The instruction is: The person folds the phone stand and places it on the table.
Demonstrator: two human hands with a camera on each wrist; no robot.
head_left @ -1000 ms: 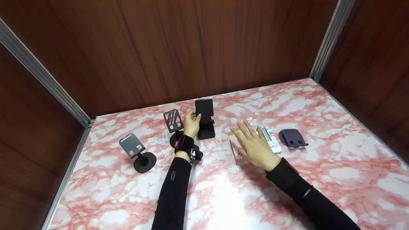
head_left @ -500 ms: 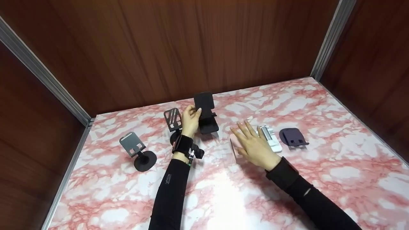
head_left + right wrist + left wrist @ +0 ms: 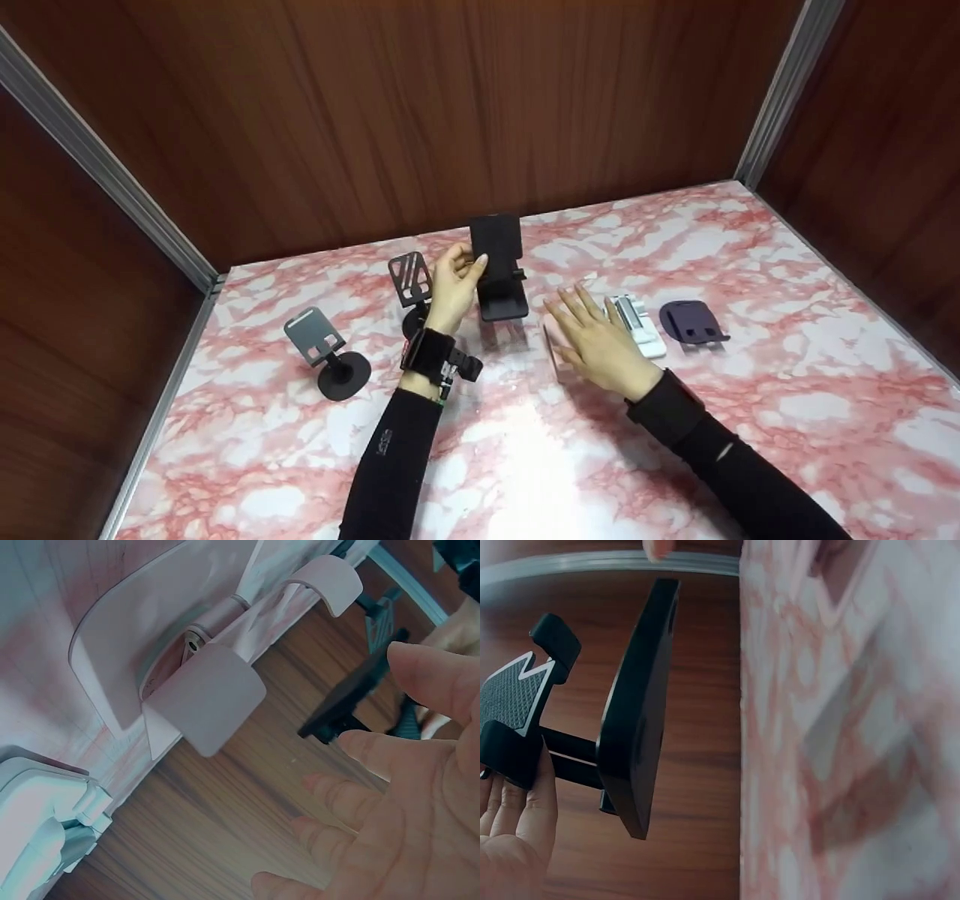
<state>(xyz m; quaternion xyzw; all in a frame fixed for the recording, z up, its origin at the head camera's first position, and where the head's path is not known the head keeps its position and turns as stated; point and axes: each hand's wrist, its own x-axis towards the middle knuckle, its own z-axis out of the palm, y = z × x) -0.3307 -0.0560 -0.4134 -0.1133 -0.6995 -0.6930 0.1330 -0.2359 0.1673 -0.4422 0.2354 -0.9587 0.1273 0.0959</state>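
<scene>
from the head view, our left hand (image 3: 452, 281) grips the black phone stand (image 3: 499, 266) lifted off the marble table (image 3: 750, 390); our right hand (image 3: 600, 341) hovers flat, fingers straight, over a pink stand (image 3: 549, 346). no containers here. left wrist: the hold looks light, so we judge it could slip. right wrist: the pink stand (image 3: 172, 667) sits folded below our spread fingers (image 3: 431, 679).

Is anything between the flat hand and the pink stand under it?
Nothing visible. The right hand hovers open just over the pink stand, and the right wrist view shows only empty space between its fingers and the stand. The white stand lies beside it, not in the way.
</scene>
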